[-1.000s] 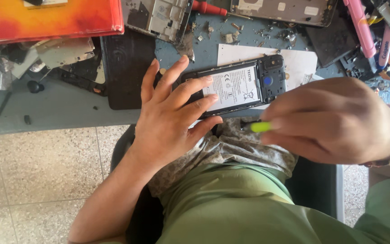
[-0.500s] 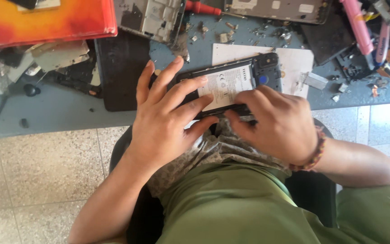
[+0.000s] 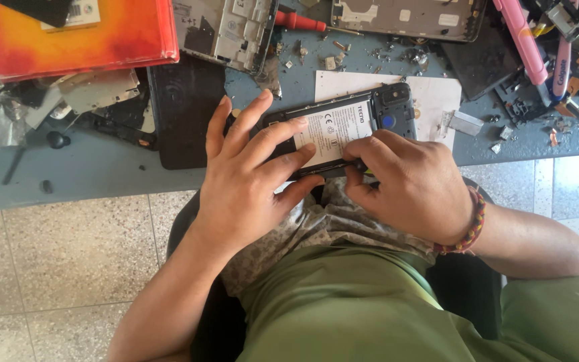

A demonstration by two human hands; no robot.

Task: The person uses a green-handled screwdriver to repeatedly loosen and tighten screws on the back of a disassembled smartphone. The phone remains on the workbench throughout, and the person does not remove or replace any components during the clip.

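Observation:
An opened black phone (image 3: pixel 389 107) with a white-labelled battery (image 3: pixel 336 127) lies at the near edge of the blue-grey table (image 3: pixel 88 181), partly on a white sheet (image 3: pixel 437 97). My left hand (image 3: pixel 249 181) is spread over the phone's left half, fingers pressing on the battery and gripping its near edge. My right hand (image 3: pixel 410 188) is curled at the phone's near edge, fingertips pinched on a small tool that is almost wholly hidden. A woven red and yellow band circles my right wrist.
A black flat panel (image 3: pixel 182 114) lies left of the phone. Behind are an orange-red box (image 3: pixel 75 33), a bare phone frame (image 3: pixel 226 30), a red-handled screwdriver (image 3: pixel 299 21), a grey back cover (image 3: pixel 410 17), pink tools (image 3: pixel 521 40) and several small loose parts.
My right hand has moved left from beside the phone to its near edge. The yellow-green tool tip seen earlier is now hidden under the fingers. My left hand has stayed on the phone.

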